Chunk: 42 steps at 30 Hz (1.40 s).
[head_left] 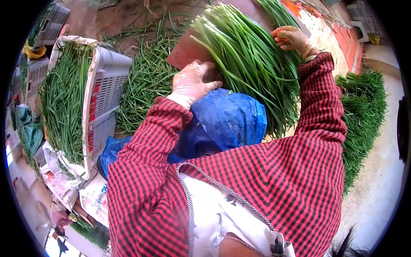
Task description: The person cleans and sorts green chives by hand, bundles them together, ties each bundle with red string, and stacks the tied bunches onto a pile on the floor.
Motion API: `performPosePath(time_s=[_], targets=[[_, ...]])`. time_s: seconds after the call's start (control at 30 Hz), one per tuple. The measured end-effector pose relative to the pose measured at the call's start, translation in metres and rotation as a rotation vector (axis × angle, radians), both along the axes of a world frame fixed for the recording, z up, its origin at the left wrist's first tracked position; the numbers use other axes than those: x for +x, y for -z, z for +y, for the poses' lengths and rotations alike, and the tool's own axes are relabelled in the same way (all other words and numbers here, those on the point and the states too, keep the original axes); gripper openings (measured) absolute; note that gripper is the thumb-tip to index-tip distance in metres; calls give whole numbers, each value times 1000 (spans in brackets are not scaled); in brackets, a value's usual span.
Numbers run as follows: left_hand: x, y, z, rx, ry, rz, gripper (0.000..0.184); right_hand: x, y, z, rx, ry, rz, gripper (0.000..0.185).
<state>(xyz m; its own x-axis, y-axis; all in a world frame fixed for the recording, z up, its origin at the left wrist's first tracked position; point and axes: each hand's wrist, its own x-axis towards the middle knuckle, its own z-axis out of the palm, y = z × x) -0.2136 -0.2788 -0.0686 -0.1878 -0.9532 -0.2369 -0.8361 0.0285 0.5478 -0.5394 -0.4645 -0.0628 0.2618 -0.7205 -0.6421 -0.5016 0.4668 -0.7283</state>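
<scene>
A large bunch of garlic chives lies in front of me, pale stem ends away from me and green leaves toward my lap. My left hand, in a thin whitish glove, is at the bunch's left edge with the thumb stretched toward it; the other fingers curl in and their tips are hidden. My right hand, gloved too, is at the bunch's right side. Its fingers are pinched together near the stalks, with a small orange spot at the tips that I cannot make out. Blue plastic covers my knee below the chives.
On the left stands a white plastic crate packed with chives. Loose chive leaves are heaped beside it. A reddish board lies under the bunch. More chives are piled on the floor at right. Other crates stand at the far left.
</scene>
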Motion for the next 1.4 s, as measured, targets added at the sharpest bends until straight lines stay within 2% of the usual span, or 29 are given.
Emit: performPosePath(time_s=[0.07,0.13,0.23,0.37,0.4,0.43,0.5,0.53,0.57,0.63,0.67,0.7,0.77,0.8,0.83,0.9,0.93,0.97,1.07,1.23,1.3,1.33,1.37,1.4], targets=[[-3,0,-8,-26,61,-26,49,-3,-4,8,16,60,-94,26],[-8,6,-17,40,110,143,41,-10,0,12,-9,83,-151,27],[-13,4,-17,-53,108,-28,30,-12,7,18,-40,165,-290,29],[-15,2,-15,-43,65,-22,28,-8,8,19,-197,255,-80,26],[-13,8,-13,-46,49,-20,20,-4,7,20,-256,250,22,25],[-10,8,-10,-45,56,-22,20,3,8,19,-328,183,138,23],[3,7,2,-7,-69,17,18,16,16,14,-700,-106,387,24],[12,9,9,-82,-111,53,16,33,5,16,-689,-138,409,24],[22,8,16,-3,-180,-5,14,47,1,16,-619,-194,417,25],[41,24,30,86,-404,332,13,66,1,14,-606,-224,495,24],[49,33,35,104,-396,435,8,71,0,16,-562,-182,455,25],[45,29,35,102,-397,428,8,70,4,15,-563,-181,448,25],[32,12,33,234,-499,856,18,70,18,12,-588,-80,361,27],[26,-2,26,288,-490,847,32,73,14,15,-553,-48,337,27],[17,-6,22,290,-495,848,32,73,17,16,-550,-52,337,27],[6,-8,13,330,-370,1072,42,73,27,18,-572,-13,282,27],[9,-4,11,416,-292,1045,46,73,33,20,-594,3,234,26],[9,-2,10,418,-295,1042,46,72,37,21,-590,2,231,26],[5,2,8,470,-290,1136,24,70,41,25,-608,32,143,27],[5,-4,6,442,-322,1160,15,69,33,23,-606,7,137,27],[11,-16,-3,-16,125,594,12,65,27,21,-584,-27,95,28],[9,-27,-11,-202,277,409,10,66,17,19,-520,-32,33,28],[7,-29,-17,-215,311,401,10,68,5,19,-450,-35,60,31],[3,-35,-25,-233,337,334,9,72,-7,18,-498,-121,99,30]])
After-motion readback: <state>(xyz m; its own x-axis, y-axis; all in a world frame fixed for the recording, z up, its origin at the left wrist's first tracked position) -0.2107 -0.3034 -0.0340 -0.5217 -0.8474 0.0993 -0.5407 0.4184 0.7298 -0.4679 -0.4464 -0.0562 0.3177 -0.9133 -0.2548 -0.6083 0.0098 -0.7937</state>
